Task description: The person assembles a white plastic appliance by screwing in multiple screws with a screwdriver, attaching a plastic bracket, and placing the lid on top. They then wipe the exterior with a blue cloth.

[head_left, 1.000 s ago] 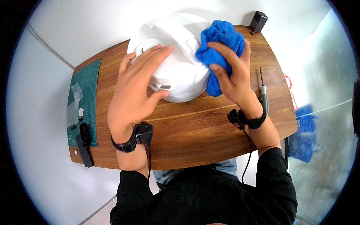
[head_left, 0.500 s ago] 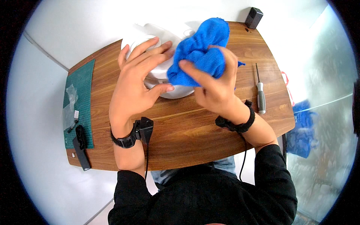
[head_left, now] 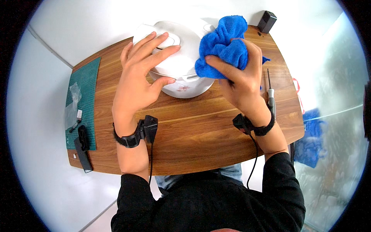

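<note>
A rounded white rice cooker with a lid and a small reddish flower print on its front stands at the table's far side. My left hand rests against its left side, fingers stretched and spread, the thumb near the front edge of the lid. In my right hand is a bunched blue cloth, pinched between thumb and fingers. The cloth lies against the right side of the cooker and hides part of it. Some of my right fingers are hidden behind the hand.
A grey-handled screwdriver lies right of my right hand. On the left, a green cutting mat carries a clear plastic bag and small black parts. A black box stands at the far right corner. Cables hang from both wrist straps.
My right hand has moved right with the blue cloth, uncovering the lid and the flower print. The left hand stays in nearly the same place on the cooker.
</note>
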Available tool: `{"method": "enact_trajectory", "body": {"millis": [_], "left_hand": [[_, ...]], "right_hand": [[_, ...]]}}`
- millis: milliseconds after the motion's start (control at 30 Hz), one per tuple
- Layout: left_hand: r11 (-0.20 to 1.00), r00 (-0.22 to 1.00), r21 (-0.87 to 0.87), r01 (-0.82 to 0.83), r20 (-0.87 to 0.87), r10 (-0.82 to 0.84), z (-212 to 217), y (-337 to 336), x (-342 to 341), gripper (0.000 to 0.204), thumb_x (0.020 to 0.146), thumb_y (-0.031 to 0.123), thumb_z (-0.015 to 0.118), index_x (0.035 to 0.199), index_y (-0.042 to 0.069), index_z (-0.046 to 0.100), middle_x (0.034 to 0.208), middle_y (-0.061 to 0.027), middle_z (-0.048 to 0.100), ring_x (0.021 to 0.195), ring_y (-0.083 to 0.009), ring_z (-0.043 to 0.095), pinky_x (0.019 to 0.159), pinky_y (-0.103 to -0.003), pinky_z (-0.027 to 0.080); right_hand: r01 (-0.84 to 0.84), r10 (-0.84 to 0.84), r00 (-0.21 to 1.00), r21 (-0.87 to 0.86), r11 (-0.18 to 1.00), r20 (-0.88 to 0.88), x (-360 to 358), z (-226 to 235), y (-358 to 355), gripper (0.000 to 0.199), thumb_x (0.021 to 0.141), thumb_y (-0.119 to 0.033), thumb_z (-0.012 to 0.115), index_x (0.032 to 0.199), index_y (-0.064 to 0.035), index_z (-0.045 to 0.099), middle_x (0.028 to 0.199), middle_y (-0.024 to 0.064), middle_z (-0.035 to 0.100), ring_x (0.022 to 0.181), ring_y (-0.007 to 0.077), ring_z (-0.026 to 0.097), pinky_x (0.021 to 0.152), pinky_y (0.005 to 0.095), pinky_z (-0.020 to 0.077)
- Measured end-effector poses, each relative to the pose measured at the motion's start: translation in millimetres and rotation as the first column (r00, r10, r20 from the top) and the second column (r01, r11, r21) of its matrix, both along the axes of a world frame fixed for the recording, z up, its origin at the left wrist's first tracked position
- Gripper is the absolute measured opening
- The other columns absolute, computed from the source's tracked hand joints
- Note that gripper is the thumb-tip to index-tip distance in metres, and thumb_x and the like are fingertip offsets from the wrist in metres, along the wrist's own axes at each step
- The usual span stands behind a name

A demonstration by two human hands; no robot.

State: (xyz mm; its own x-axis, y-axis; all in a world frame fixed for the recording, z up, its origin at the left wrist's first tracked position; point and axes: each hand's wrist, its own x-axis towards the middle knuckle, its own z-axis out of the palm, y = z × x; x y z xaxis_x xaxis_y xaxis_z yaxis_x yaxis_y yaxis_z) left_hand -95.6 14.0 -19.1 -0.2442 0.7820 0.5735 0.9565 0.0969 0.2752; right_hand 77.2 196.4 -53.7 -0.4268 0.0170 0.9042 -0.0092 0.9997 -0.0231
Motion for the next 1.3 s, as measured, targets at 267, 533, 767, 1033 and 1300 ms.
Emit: {"method": "enact_trajectory", "body": {"millis": [267,533,767,1033,1300], "left_hand": [[0.999,0.998,0.020,-0.036,-0.057,0.037,2,2,4,0.061,0.057,0.018,0.087,0.117,0.025,0.075,0.139,-0.0019,0.060,0.133,-0.0269,0.048,0.113,-0.046,0.026],[0.990,0.995,0.107,0.095,0.019,-0.098,-3,7,0,0.062,0.055,0.023,0.090,0.116,0.024,0.075,0.132,-0.0034,0.063,0.122,-0.0285,0.049,0.109,-0.045,0.033],[0.984,0.994,0.141,0.109,0.013,-0.112,-6,11,2,0.062,0.056,0.022,0.090,0.116,0.025,0.075,0.129,-0.0031,0.062,0.118,-0.0272,0.048,0.105,-0.041,0.036],[0.990,0.999,0.137,0.025,-0.023,-0.022,-7,16,14,0.060,0.059,0.023,0.090,0.116,0.026,0.075,0.130,0.0001,0.062,0.119,-0.0243,0.048,0.106,-0.043,0.032],[0.997,0.997,0.053,0.052,-0.068,-0.048,-5,13,24,0.070,0.059,0.013,0.085,0.126,0.023,0.069,0.142,0.0004,0.058,0.123,-0.0258,0.050,0.108,-0.042,0.034]], "right_hand": [[-0.035,0.027,0.997,0.113,0.993,0.071,-6,4,-31,0.034,0.067,-0.020,0.068,0.099,-0.0263,0.078,0.122,0.0143,0.057,0.110,0.0327,0.054,0.088,0.0433,0.0407],[-0.050,0.038,0.973,0.044,0.998,0.226,19,16,-11,0.037,0.059,-0.023,0.078,0.096,-0.0226,0.079,0.126,0.0170,0.054,0.115,0.0379,0.051,0.094,0.0505,0.0412],[0.020,-0.014,0.965,-0.019,1.000,0.262,26,24,-11,0.034,0.060,-0.027,0.082,0.093,-0.0191,0.079,0.123,0.0178,0.055,0.111,0.0373,0.053,0.087,0.0473,0.0451],[0.023,-0.027,0.968,0.019,1.000,0.251,17,15,-34,0.033,0.061,-0.018,0.079,0.094,-0.0185,0.079,0.124,0.0160,0.054,0.110,0.0352,0.053,0.086,0.0465,0.0432],[0.175,-0.148,0.939,-0.060,0.983,0.310,29,27,-3,0.032,0.062,-0.026,0.086,0.093,-0.0197,0.079,0.126,0.0184,0.054,0.115,0.0391,0.052,0.091,0.0473,0.0473]]}}
